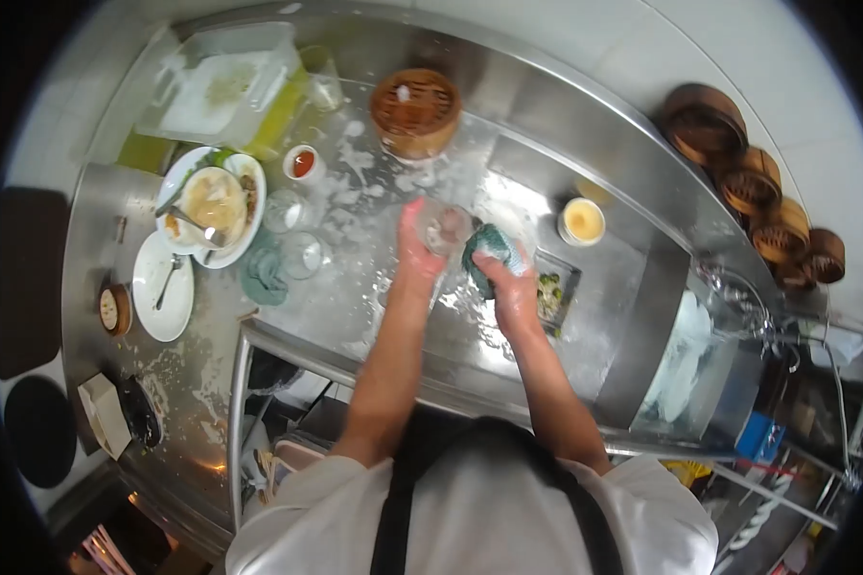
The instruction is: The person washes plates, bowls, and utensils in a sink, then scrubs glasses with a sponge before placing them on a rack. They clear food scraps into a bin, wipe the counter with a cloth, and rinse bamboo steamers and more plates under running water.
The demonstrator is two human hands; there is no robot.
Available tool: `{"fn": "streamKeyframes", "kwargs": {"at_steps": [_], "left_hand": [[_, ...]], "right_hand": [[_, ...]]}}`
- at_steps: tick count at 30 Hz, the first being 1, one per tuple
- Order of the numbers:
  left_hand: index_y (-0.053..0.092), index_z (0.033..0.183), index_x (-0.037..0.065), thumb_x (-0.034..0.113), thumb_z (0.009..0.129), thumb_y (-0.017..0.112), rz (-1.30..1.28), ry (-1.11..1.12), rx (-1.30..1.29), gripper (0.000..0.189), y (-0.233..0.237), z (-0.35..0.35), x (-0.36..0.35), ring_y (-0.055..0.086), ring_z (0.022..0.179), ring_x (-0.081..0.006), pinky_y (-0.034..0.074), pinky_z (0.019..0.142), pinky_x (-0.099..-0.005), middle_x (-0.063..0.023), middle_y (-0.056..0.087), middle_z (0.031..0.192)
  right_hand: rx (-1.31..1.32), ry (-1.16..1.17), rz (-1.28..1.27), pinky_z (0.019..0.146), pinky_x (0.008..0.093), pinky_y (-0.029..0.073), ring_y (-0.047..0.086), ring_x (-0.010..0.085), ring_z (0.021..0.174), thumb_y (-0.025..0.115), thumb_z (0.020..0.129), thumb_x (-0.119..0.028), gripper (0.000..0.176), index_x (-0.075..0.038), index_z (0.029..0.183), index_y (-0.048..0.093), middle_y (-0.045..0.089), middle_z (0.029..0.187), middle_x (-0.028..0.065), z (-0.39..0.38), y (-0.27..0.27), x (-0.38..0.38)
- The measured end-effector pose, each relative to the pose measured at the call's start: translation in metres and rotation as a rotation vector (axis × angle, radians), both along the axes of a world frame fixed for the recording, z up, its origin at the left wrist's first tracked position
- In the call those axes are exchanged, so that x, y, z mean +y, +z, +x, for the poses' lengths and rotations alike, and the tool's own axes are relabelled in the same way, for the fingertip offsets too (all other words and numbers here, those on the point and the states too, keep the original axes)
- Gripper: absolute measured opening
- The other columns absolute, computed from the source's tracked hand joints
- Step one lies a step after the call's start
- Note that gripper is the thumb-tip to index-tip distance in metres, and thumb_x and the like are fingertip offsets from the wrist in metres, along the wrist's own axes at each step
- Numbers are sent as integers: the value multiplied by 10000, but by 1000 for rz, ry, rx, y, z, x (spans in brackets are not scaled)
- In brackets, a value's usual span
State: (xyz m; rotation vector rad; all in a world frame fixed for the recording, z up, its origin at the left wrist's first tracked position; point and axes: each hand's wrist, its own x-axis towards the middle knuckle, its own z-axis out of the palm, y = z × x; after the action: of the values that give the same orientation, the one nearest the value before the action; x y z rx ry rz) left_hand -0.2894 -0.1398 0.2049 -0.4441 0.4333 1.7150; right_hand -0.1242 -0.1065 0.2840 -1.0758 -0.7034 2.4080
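Note:
Over the wet steel counter, my left hand [416, 246] is closed around a clear drinking glass [445, 226], tilted with its round end facing up. Close beside it, my right hand [510, 284] grips a green scrubbing cloth [487, 245], with a pale patch of it showing by the fingers. A small gap seems to separate cloth and glass. Two more clear glasses, one [286, 211] above the other [305, 256], stand left of my left hand. Near them lies another crumpled green cloth [264, 270].
A white plate with food scraps [252, 230], an oval plate with a spoon [151, 287] and a red sauce cup [304, 164] sit left. A bamboo steamer [415, 115] stands behind; others [750, 180] line the right wall. A yellowish tub [582, 222] and water-filled sink [683, 369] are right.

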Motion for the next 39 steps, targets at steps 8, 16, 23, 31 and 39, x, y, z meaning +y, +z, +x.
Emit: {"fn": "streamKeyframes", "kwargs": {"at_steps": [8,16,23,31,39], "left_hand": [[282,1474,102,0,789,681,-94,-207,1104,800,20,35,-30,588,1097,-261,541,854,-367,-148,504,1303],[606,1205,-9,-2,891,591,-185,-108,546,315,4,3,-60,665,927,-188,552,813,-308,-111,675,1091],[476,1345,12,95,943,535,-76,522,698,415,39,2,-81,556,1136,-174,510,907,-306,-92,559,1271],[533,1261,26,77,875,613,-225,743,1590,398,127,-26,-140,613,1094,-348,551,881,-430,-170,569,1253],[657,1071,178,113,706,752,439,494,2676,383,193,-38,-109,647,1034,-361,586,773,-403,-128,600,1221]], "right_hand": [[-633,315,1009,901,413,475,581,372,1071,711,769,-79,331,-95,1097,672,654,1118,98,-16,-21,35],[-56,183,489,906,317,448,581,167,1013,595,941,-266,388,-13,1234,567,633,1104,98,-57,-38,22],[-275,419,1027,859,401,485,641,252,988,641,898,-332,420,-70,1220,576,672,1065,133,-154,6,47],[-448,1280,1860,834,487,504,639,377,997,599,887,-356,444,-135,1261,511,654,1073,209,-297,-20,25],[-504,898,1759,748,488,524,665,359,892,603,847,-287,261,-132,1056,575,667,950,178,-182,-57,10]]}}
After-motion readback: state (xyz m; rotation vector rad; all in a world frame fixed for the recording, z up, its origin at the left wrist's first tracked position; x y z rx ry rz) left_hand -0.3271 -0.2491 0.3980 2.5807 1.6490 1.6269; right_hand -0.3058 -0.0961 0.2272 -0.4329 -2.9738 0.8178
